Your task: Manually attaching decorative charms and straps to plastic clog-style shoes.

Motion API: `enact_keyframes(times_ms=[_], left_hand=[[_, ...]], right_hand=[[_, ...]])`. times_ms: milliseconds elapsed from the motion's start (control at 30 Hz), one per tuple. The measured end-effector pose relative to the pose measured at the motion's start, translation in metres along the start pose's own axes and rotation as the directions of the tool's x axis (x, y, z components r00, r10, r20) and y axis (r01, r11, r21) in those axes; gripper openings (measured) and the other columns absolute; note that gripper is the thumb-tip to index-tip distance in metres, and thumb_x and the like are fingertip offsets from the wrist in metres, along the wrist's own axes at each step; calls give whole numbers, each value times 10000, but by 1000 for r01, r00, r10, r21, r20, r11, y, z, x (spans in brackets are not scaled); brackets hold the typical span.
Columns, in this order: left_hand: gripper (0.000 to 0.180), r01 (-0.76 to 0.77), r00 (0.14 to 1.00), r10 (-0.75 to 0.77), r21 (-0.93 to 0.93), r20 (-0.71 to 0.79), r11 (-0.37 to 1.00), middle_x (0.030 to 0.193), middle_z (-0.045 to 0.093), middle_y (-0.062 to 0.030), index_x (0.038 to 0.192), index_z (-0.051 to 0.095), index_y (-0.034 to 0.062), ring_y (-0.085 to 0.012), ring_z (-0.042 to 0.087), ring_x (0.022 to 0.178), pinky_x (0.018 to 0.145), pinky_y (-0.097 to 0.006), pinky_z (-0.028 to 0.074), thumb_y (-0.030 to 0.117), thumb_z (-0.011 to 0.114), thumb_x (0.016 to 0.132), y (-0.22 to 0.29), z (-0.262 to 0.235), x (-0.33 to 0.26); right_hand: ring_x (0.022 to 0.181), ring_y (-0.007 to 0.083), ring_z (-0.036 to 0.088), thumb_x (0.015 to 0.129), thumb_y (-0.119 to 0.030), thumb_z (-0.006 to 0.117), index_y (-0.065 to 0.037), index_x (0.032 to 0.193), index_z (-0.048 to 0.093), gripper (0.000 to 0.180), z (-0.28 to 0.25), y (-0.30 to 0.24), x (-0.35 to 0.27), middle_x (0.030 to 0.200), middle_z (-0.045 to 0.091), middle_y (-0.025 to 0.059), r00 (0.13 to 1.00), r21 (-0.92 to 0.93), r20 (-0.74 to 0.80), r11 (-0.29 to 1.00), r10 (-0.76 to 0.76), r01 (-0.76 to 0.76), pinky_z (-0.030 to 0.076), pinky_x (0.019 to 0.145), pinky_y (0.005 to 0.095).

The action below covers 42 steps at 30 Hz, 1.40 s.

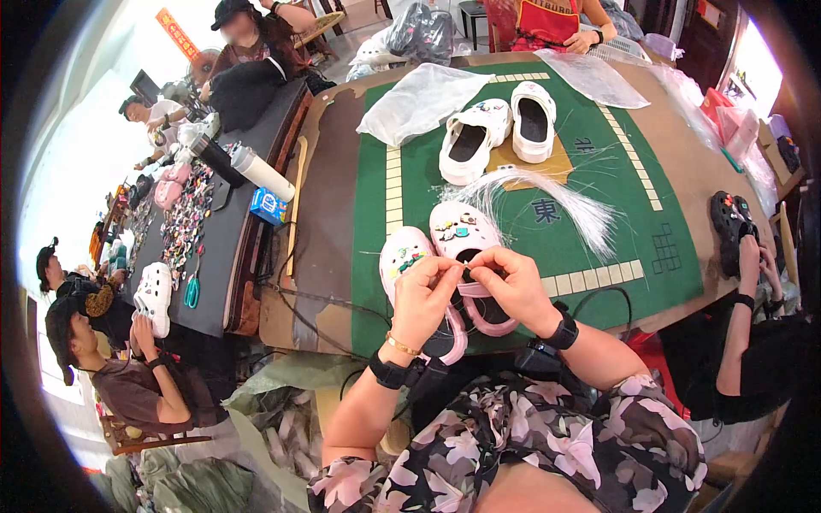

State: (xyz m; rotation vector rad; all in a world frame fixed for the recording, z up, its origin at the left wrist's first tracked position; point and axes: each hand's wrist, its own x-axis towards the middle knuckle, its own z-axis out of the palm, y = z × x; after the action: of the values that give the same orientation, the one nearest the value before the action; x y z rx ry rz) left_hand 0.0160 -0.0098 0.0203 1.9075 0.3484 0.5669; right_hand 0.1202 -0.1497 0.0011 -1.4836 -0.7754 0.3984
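Note:
Two pink clogs with small charms lie at the near edge of a green mat (599, 145): one (402, 255) on the left, one (459, 229) on the right. My left hand (425, 295) and my right hand (511, 282) meet above the right clog's strap, fingertips pinched together on something thin and pale that I cannot make out. A bundle of thin clear strands (556, 192) fans out just beyond the clogs. A pair of white clogs (496, 128) stands farther back on the mat.
Clear plastic bags (419, 98) lie at the table's far side. At right a person's hand holds a black clog (731, 224). At left a dark table (218, 231) carries many charms, a white cylinder and a blue box; several people sit around it.

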Motion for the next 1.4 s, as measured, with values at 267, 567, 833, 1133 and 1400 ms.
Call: enact_keyframes(times_ms=[267,567,833,1133,1400], left_hand=[[86,8,1000,-8,-18,-18,1000,704,629,-3,920,702,4,-53,526,604,550,-224,428,76,683,876,0,1,-2],[57,-30,998,28,-41,-52,999,715,622,-11,897,701,11,-62,526,602,538,-229,418,44,699,851,-10,6,-4],[37,-63,998,63,5,14,998,735,602,27,878,691,3,-33,490,614,549,-205,382,30,678,857,-9,4,-3],[60,431,874,-255,-415,414,802,742,584,61,848,671,43,-23,478,640,564,-191,358,89,645,878,-9,-12,1],[117,601,768,-360,-402,529,691,615,489,80,762,627,71,11,338,460,413,-182,210,97,630,875,-15,-18,7]], right_hand=[[773,117,648,885,-65,633,13,951,670,109,0,-2,-1,849,699,74,1000,-15,-6,1000,-16,16,513,695,263],[759,124,653,887,-78,640,16,961,673,124,1,-3,-2,847,705,83,1000,-7,-14,1000,-14,14,520,689,272],[812,130,657,884,-74,648,8,980,682,130,1,2,-1,891,708,85,1000,-29,-9,999,-25,24,519,722,280],[740,230,654,842,-47,666,-17,937,692,103,1,1,-3,844,673,120,981,-159,76,969,-180,190,506,678,310],[711,254,640,839,-59,667,-38,923,705,94,6,1,-7,810,664,117,977,-175,74,962,-201,211,491,641,331]])
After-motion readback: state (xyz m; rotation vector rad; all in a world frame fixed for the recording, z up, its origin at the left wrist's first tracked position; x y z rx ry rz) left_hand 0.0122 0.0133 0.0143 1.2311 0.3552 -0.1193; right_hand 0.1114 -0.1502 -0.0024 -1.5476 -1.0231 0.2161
